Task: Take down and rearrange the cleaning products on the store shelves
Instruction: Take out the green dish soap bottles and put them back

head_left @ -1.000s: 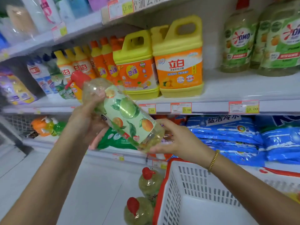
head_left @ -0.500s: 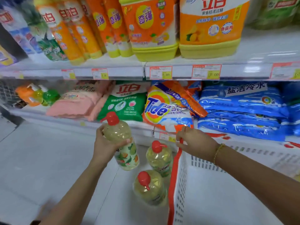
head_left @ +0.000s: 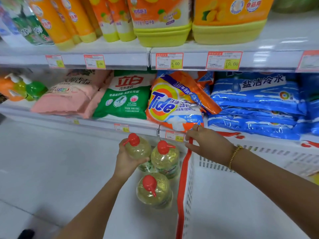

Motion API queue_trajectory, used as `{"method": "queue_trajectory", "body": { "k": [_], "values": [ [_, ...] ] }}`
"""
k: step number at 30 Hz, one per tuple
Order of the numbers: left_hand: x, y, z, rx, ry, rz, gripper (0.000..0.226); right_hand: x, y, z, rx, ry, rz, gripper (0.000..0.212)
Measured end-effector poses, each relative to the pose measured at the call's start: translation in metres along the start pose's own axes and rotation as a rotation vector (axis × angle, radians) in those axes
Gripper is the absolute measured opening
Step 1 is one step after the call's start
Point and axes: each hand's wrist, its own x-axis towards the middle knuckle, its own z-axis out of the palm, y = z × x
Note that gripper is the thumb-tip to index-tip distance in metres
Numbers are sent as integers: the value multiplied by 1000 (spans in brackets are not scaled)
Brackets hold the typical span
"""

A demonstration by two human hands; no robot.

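My left hand (head_left: 126, 161) is shut on a clear bottle of yellow detergent with a red cap (head_left: 138, 147), held upright low over the white floor. It touches a second such bottle (head_left: 165, 159) standing to its right. A third bottle (head_left: 154, 190) stands nearer to me. My right hand (head_left: 207, 144) grips the red rim of a white plastic basket (head_left: 188, 178) at its far left corner. Whether the held bottle rests on the floor is hidden by my hand.
The lower shelf holds detergent bags: pink (head_left: 69, 99), green (head_left: 122, 97), Tide (head_left: 172, 104), blue (head_left: 255, 104). Orange and yellow jugs (head_left: 162, 21) fill the shelf above. Small pump bottles (head_left: 22, 88) stand at the far left. The white floor (head_left: 51, 169) stretches left.
The bottle went from both hands at chest height down to the floor beside the other two. My right hand let go of it and took the basket's rim. The view tilted down.
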Motion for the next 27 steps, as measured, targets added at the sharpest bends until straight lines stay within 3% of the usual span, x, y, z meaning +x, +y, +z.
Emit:
{"method": "queue_trajectory", "body": {
  "k": [5, 8, 10, 12, 13, 17, 21, 25, 27],
  "values": [
    [-4, 18, -17, 157, -136, -16, 83, -3, 5, -4, 11, -32, -24, 29],
    [-8, 51, -35, 525, -222, -71, 50, -5, 6, -19, -10, -117, -91, 29],
    [-14, 89, -52, 853, -195, -132, 30, -11, 7, -41, 9, -84, -116, 16],
    [-19, 135, -64, 1061, -95, -114, 51, -19, 10, -74, 27, 23, -98, 22],
    [-22, 161, -65, 1080, -42, -17, 54, -24, 14, -92, 23, 104, -80, 27],
    [-50, 278, -30, 684, 100, 503, 55, -51, 53, -163, 68, 630, 6, 25],
    [-53, 371, 47, 239, -91, 730, 53, -91, 129, -214, 3, 1064, 219, 22],
    [-37, 443, 144, -18, -340, 779, 23, -137, 221, -226, -48, 1161, 547, 28],
    [-26, 470, 191, -71, -430, 723, 13, -147, 247, -219, -6, 1160, 606, 29]
  ]
}}
